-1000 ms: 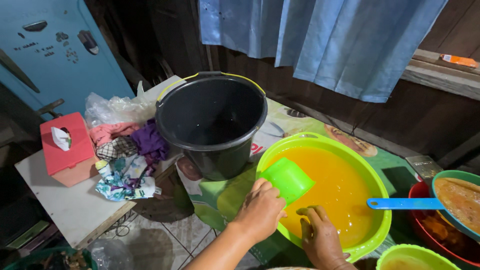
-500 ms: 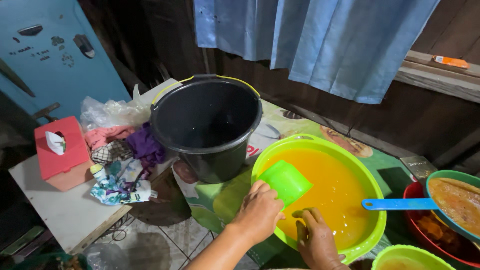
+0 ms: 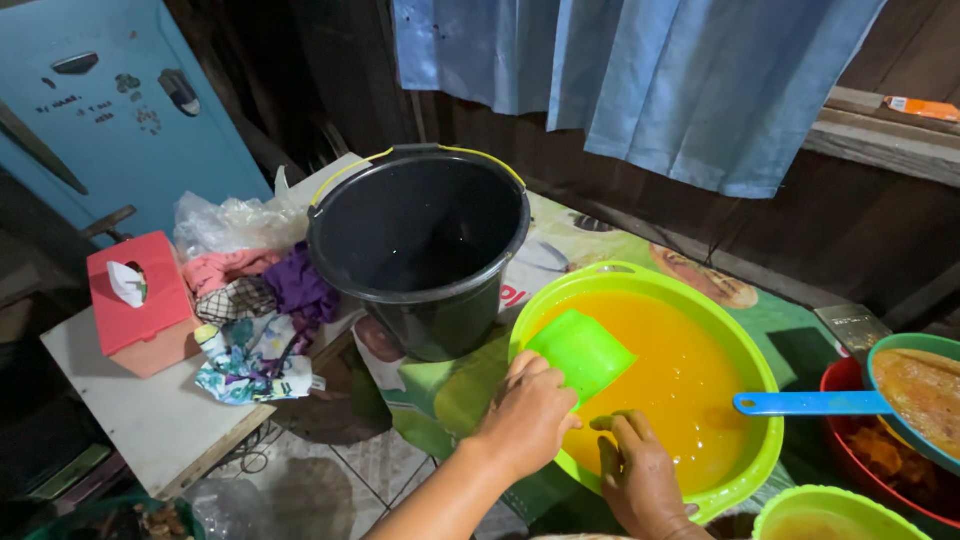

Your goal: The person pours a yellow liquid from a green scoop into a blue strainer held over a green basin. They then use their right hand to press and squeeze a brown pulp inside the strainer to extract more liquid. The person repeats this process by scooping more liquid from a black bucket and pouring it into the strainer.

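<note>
My left hand point(image 3: 527, 417) grips a small green scoop point(image 3: 582, 352) and tilts it over the near rim of a large lime-green basin point(image 3: 760, 390) full of orange liquid. Right beside it, my right hand point(image 3: 640, 478) rests on the basin's front edge, fingers bent over the rim with their tips near the liquid. An empty black bucket point(image 3: 425, 250) with a yellow-trimmed handle stands just left of the basin.
A blue-handled ladle or strainer point(image 3: 860, 400) lies across the basin's right side above a red bowl point(image 3: 850, 440). A second green bowl point(image 3: 840, 515) is at bottom right. A pink tissue box point(image 3: 140, 310) and crumpled cloths point(image 3: 255, 320) lie on a low white table at left. A blue curtain point(image 3: 650, 80) hangs behind.
The view has drifted slightly. My left hand keeps the green scoop at the basin's edge, and my right hand stays on the rim, shifted a little.
</note>
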